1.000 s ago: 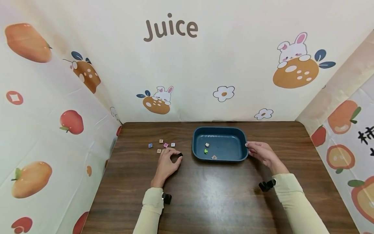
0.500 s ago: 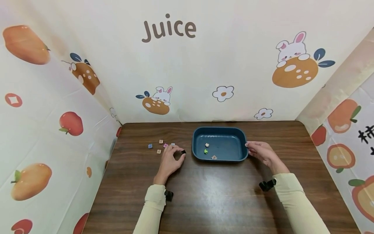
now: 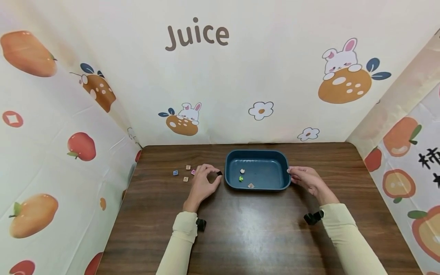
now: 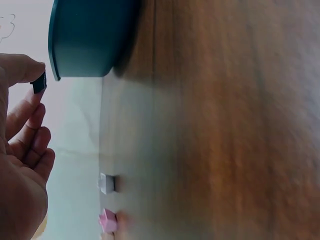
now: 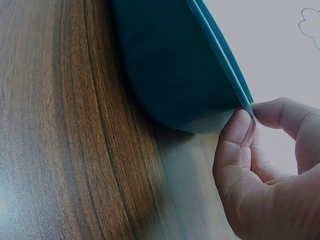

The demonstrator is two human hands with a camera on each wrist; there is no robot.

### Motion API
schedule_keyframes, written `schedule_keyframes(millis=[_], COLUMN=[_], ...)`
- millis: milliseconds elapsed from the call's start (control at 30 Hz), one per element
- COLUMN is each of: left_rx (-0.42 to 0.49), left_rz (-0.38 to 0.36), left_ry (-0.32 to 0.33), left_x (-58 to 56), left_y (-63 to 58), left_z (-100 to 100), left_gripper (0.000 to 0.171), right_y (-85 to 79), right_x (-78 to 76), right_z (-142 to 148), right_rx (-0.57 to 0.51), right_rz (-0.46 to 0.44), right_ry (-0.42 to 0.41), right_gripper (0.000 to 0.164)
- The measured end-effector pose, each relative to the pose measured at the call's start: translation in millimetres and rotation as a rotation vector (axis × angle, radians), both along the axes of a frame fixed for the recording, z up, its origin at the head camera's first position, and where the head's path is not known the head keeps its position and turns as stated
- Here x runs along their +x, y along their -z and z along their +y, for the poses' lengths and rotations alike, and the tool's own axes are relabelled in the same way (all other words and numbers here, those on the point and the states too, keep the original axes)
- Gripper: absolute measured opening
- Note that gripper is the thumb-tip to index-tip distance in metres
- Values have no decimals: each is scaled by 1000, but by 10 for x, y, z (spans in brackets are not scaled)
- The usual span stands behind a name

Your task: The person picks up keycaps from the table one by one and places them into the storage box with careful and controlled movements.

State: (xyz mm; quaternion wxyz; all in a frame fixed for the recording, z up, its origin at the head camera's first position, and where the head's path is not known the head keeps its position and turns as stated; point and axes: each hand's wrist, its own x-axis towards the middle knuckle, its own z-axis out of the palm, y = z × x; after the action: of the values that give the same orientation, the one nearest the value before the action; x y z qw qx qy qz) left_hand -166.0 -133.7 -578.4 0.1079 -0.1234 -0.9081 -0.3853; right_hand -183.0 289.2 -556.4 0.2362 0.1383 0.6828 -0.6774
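Observation:
My left hand point(image 3: 202, 186) pinches a small black block point(image 3: 219, 173) between thumb and forefinger, just off the left end of a dark blue tray point(image 3: 264, 171). In the left wrist view the black block point(image 4: 39, 83) is raised above the table, close to the tray's rim. At the tray's right end, my right hand point(image 3: 309, 181) grips the rim with thumb and fingers, as the right wrist view also shows. Inside the tray lie a whitish piece point(image 3: 242, 171), a green piece point(image 3: 241, 178) and a beige triangular piece point(image 3: 251, 185).
Left of the tray lie a blue block point(image 3: 175, 172), two beige blocks point(image 3: 188, 167) and a pink block point(image 3: 193, 172). A whitish block point(image 4: 106, 183) shows in the left wrist view; my left hand hides it from the head camera. Behind the wooden table point(image 3: 254, 233) hangs a printed curtain point(image 3: 233, 76).
My left hand has moved right and slightly away from me, carrying the black block from beside the loose blocks to the tray's left end. The right hand has stayed on the rim.

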Motion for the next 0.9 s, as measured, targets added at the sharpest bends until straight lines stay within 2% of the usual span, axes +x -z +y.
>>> schedule_keyframes(millis=[400,700,900], left_rx=[-13,2,0], left_rz=[-13,-24,-44], left_ry=[54,82,105], left_x=[-73,-102,-126], left_y=[-77,-82,-115], left_z=[138,224,289], left_gripper=[18,18,19], right_y=[25,18,30], right_x=[7,4,4], right_z=[-18,-1,-5], right_rx=[44,23,31], right_rz=[0,-3,6], right_ry=[-7,2,-3], right_gripper=[40,28,43])
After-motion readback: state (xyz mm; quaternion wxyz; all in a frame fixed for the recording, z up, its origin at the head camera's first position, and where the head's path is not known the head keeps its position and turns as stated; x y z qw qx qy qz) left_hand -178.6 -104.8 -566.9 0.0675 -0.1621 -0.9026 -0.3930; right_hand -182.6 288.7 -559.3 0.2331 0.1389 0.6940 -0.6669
